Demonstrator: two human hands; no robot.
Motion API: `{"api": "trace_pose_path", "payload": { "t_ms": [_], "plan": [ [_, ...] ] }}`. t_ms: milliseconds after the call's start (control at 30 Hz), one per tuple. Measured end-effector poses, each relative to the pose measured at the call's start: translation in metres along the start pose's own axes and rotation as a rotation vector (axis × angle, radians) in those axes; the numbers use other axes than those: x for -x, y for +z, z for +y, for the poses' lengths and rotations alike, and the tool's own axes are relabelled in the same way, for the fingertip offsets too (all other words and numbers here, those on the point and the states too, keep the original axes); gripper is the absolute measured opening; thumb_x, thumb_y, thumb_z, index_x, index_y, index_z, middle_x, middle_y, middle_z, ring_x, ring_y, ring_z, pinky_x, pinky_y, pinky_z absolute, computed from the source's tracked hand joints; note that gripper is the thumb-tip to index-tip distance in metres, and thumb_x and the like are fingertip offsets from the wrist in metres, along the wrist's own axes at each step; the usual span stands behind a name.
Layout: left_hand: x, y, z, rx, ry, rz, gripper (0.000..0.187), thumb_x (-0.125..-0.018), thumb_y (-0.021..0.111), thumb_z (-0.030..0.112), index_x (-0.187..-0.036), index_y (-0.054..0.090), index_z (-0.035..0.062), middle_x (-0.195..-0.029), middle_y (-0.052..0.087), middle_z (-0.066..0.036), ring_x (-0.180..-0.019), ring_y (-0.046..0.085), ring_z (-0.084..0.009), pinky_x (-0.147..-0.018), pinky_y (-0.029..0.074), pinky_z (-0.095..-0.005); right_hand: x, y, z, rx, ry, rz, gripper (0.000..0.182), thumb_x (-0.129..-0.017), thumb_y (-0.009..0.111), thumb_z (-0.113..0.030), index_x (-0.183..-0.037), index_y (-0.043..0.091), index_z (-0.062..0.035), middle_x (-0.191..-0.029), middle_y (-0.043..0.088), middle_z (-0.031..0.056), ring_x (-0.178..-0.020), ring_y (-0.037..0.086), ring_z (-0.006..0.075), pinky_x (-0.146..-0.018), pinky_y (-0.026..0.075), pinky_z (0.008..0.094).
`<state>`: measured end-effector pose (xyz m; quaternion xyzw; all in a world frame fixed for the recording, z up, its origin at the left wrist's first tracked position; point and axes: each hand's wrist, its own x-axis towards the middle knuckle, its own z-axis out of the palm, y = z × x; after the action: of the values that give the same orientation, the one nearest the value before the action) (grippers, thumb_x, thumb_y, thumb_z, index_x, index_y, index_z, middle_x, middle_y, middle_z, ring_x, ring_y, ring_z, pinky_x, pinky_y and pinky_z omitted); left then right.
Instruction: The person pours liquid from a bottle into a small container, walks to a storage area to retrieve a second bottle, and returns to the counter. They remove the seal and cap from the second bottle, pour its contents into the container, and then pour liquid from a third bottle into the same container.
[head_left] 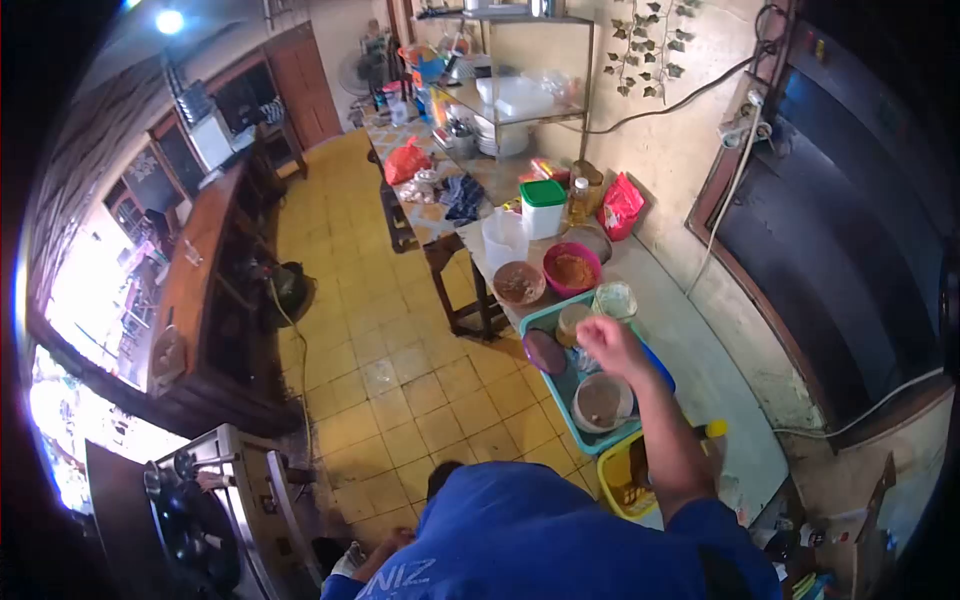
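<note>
My right hand (612, 345) is over the teal tray (562, 405), its fingers drawn together above a round tub of beige contents (575, 325). Whatever it may hold is too small to make out. Below it in the tray stands a clear container with brown contents (603, 402). A round purplish lid (545, 352) leans at the tray's left rim. Low at the left, my left hand (392, 545) shows only partly beside my blue shirt. A whitish object lies close to it, and its fingers are hidden.
Behind the tray stand a pink bowl (573, 268), a brown-filled bowl (519, 284) and a green-lidded white tub (543, 208). A yellow basket (628, 480) sits near my right arm. A stove (205, 520) is at lower left; a long wooden counter (205, 265) runs beyond the tiled floor.
</note>
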<state>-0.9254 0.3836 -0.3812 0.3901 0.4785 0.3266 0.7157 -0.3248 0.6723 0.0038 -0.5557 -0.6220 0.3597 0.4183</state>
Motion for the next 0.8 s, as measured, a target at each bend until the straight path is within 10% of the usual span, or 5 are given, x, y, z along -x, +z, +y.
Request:
{"api": "trace_pose_path", "payload": {
  "t_ms": [33,133,433,633,800],
  "plan": [
    [0.0,0.006,0.013,-0.608,-0.534,0.249,0.031,-0.092,0.055,0.033,-0.108,0.066,0.0093,-0.102,0.067,-0.014,-0.104,0.06,-0.0209,-0.096,0.047,-0.0344,-0.037,-0.01,0.003,0.03,-0.015,0.036,0.02,-0.091,0.065,-0.022,-0.093,0.066,-0.0024,-0.076,0.065,0.0018,-0.07,0.059,0.0093,-0.064,0.048,0.0269],
    [-0.038,-0.012,0.054,-0.69,-0.709,0.305,0.031,-0.092,0.056,0.033,-0.109,0.066,0.0096,-0.101,0.067,-0.014,-0.105,0.06,-0.0209,-0.096,0.047,-0.0353,-0.136,-0.038,0.019,0.235,0.012,0.131,0.02,-0.088,0.067,-0.024,-0.09,0.067,-0.0042,-0.075,0.066,0.0056,-0.07,0.062,0.0136,-0.066,0.05,0.0305],
    [-0.357,-0.106,0.187,-0.986,-0.274,0.097,0.03,-0.091,0.057,0.033,-0.109,0.066,0.0107,-0.101,0.068,-0.011,-0.107,0.06,-0.021,-0.095,0.047,-0.0378,-0.395,-0.058,0.117,0.613,0.249,0.27,0.036,-0.085,0.066,-0.03,-0.11,0.062,-0.0043,-0.096,0.069,0.0164,-0.093,0.066,0.0322,-0.084,0.053,0.0433],
    [-0.556,-0.081,0.481,-0.6,-0.026,0.347,0.033,-0.091,0.062,0.022,-0.119,0.061,0.0058,-0.092,0.065,-0.004,-0.078,0.06,-0.0123,-0.066,0.049,-0.0275,-0.514,-0.082,0.193,0.936,0.471,0.245,0.06,-0.082,0.066,-0.026,-0.135,0.046,-0.006,-0.113,0.06,0.0309,-0.11,0.057,0.044,-0.093,0.048,0.0504],
    [-0.615,-0.044,0.568,-0.486,0.037,0.189,0.035,-0.093,0.06,0.023,-0.123,0.058,0.005,-0.108,0.065,-0.005,-0.093,0.06,-0.0125,-0.075,0.05,-0.0284,-0.51,-0.072,0.203,0.895,0.579,0.37,0.031,-0.083,0.066,-0.024,-0.102,0.05,-0.0046,-0.102,0.065,0.0236,-0.09,0.065,0.0417,-0.078,0.053,0.0503]
  ]
}}
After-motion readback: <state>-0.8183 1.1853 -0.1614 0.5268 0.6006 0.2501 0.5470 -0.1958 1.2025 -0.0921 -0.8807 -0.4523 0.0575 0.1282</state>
